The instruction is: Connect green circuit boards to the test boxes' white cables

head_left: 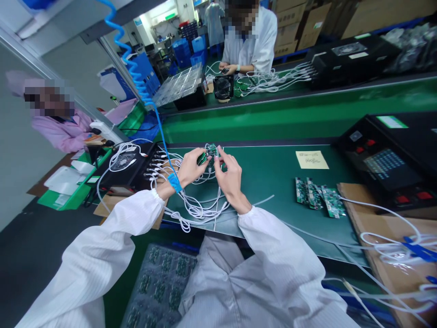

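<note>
Between my two hands, over the green bench top, is a small green circuit board (212, 149). The fingers of my left hand (194, 165) grip it from the left, and a bit of green shows between thumb and forefinger. My right hand (229, 172) pinches the board's right side with thumb and fingertips. A blue wrist strap (175, 182) with a coiled blue cord is on my left wrist. White cables (198, 207) lie looped beneath my hands, and one white connector sits just below the board. My fingers partly cover the board.
To the left stands a black box (126, 168) with several cable plugs. Circuit boards (316, 196) and a paper note (312, 160) lie right, by a black tester (392, 155). A tray of boards (159, 282) is below the bench edge. Two co-workers sit beyond.
</note>
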Demonstrator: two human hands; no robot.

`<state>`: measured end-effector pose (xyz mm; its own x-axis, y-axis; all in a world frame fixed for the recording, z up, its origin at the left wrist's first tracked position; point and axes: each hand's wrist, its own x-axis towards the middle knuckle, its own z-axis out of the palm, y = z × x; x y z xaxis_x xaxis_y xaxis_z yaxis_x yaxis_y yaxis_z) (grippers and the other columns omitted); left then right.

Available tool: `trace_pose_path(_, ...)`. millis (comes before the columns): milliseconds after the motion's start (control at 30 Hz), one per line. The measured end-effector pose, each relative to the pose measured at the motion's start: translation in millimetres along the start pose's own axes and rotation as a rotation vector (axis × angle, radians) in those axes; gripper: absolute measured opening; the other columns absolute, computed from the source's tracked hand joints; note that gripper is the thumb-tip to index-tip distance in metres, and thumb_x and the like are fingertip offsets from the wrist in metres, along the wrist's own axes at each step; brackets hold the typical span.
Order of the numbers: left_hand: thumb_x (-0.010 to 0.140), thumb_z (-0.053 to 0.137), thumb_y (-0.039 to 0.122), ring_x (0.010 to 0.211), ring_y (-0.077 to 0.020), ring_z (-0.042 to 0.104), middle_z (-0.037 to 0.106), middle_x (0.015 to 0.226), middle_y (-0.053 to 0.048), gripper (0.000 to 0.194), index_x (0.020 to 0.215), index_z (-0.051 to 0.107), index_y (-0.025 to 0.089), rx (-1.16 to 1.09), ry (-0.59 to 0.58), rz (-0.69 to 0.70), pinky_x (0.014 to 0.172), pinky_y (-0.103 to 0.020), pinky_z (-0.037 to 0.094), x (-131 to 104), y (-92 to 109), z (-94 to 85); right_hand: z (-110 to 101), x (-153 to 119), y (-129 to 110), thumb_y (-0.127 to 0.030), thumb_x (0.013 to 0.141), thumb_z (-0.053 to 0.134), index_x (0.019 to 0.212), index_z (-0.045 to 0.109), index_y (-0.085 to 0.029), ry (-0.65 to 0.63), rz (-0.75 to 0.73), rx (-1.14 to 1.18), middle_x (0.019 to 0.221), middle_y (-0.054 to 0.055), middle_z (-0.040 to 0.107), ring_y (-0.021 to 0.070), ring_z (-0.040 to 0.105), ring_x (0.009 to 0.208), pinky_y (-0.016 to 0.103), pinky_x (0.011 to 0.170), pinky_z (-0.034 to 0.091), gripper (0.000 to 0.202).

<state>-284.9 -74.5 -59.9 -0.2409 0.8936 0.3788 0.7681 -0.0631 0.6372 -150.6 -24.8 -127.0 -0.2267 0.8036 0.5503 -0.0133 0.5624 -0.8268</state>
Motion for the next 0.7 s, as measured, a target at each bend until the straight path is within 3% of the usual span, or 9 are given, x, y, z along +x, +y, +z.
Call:
trace_pose_path(333,0.088,0.068,0.019,0.089,-0.023,0.065,0.071,0.095,-0.008,0.006,0.093,0.068,0.018,0.125,-0.027,0.105,0.084,-0.031,0.048,-3.5,-4.5,3.2,-0.7,-0.6,-5.5,-0.031,0.101,0.059,0.103,0.076,-0.021,0.101,-0.099,-0.022,0.09,0.008,0.067,0.0206,0.064,0.086,0.037,0.084,0.055,0.02)
trace_pose_path(700,0.087,0.063,0.012,0.079,-0.0175,0.064,0.069,0.087,-0.005,0.005,0.09,0.065,0.015,0.243,-0.012,0.241,0.075,-0.027,0.049,-3.6,-8.5,5.5,4.3,1.5,-1.5,-0.021,0.101,0.058,0.102,0.069,-0.019,0.142,-0.243,-0.066,0.102,0.009,0.07,0.0192,0.069,0.096,0.036,0.089,0.058,0.011)
